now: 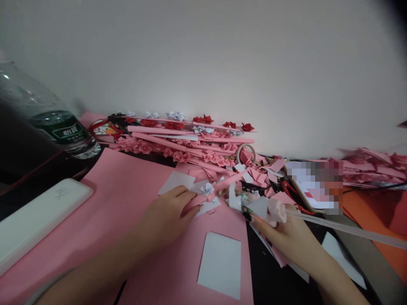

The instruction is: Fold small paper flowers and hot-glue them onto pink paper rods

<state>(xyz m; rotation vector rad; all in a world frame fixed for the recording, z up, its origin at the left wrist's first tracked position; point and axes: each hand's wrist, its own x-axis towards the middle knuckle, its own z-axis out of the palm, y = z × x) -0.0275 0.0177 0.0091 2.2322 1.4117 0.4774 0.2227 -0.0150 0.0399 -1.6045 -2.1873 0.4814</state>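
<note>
My left hand (178, 207) is closed in a pinch on a pink rolled-paper stick (227, 181) over a large pink sheet (133, 186). A small white folded-paper flower (208, 189) sits against the stick by the fingertips. In my right hand (286, 233) is a pale glue gun (276, 209), with a long translucent glue stick (346, 228) jutting from its back toward the right. Its front end points left, near the flower, and is partly blurred. Below the hands a white paper rectangle (219, 264) lies on the pink sheet.
Pink sticks with red, white and pink paper flowers (178, 144) are piled along the wall. A tape roll (246, 154) stands among scraps. At left are a water bottle (60, 123) and a white oblong device (47, 216). A phone (313, 186) and orange sheets (365, 212) lie right.
</note>
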